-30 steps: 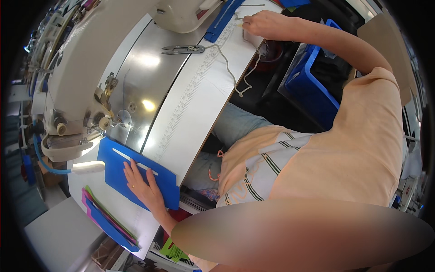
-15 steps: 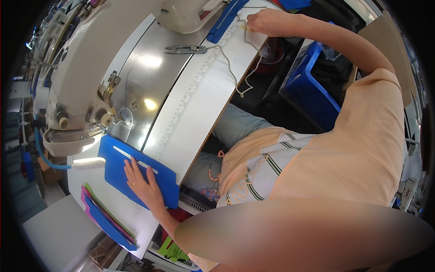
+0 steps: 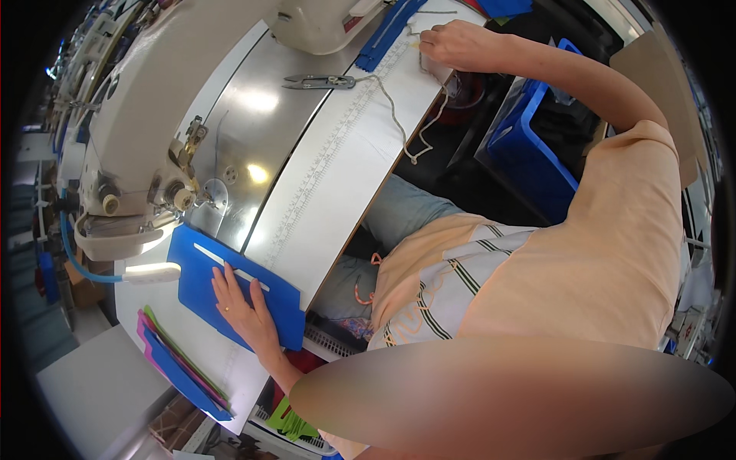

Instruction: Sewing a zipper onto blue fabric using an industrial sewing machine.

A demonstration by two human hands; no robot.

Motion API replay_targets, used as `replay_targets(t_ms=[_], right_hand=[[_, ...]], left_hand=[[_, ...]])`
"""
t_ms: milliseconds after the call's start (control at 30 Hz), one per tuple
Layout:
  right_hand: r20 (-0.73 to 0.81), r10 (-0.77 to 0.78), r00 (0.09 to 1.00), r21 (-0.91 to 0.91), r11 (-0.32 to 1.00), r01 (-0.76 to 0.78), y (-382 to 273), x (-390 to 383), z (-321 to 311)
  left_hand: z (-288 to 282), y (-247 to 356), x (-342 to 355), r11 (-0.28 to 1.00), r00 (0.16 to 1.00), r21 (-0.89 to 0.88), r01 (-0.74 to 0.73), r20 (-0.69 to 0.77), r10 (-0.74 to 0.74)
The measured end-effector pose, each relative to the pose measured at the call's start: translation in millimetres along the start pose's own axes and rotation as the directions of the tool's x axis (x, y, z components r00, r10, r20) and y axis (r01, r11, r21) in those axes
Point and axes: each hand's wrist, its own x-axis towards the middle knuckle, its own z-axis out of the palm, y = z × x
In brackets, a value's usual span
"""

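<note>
A person sits at a sewing machine [image 3: 126,130], both bare hands at the white worktop [image 3: 330,230]. The left hand [image 3: 249,318] lies flat, palm down and fingers spread, gripping nothing. Directly beneath these fingers is a flat blue piece [image 3: 284,314], reaching out past them on both sides; its narrow pale strip [image 3: 207,253] runs at the fingertips. The machine's needle area is beyond those fingertips. To the left of the left hand, apart from it, lies a fanned stack of coloured sheets [image 3: 180,372].

The right hand [image 3: 460,44] is well apart, at the worktop's far right edge. Its fingers are bent; whether they grasp anything cannot be told. A pale cord [image 3: 414,159] runs from beside these fingers in a loop to metal thread snips [image 3: 322,81], left of them. Between the snips and the fingers lies a blue strip [image 3: 387,34].
</note>
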Motion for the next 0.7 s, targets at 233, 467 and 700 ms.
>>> replay_targets(t_ms=[233, 467, 700], right_hand=[[-0.205, 0.158, 0.966, 0.127, 0.983, -0.134, 8, -3, 13], [-0.216, 0.341, 0.915, 0.219, 0.930, -0.295, 27, 1, 35], [-0.280, 0.621, 0.732, 0.115, 0.779, -0.617, 81, -55, -10]], left_hand=[[-4, 1, -3, 1.000, 1.000, 0.005, 0.007, 0.003, -0.007], [2, 0, 0, 1.000, 1.000, 0.008, 0.001, 0.009, -0.001], [0, 0, -1, 1.000, 1.000, 0.006, 0.019, 0.018, -0.019]])
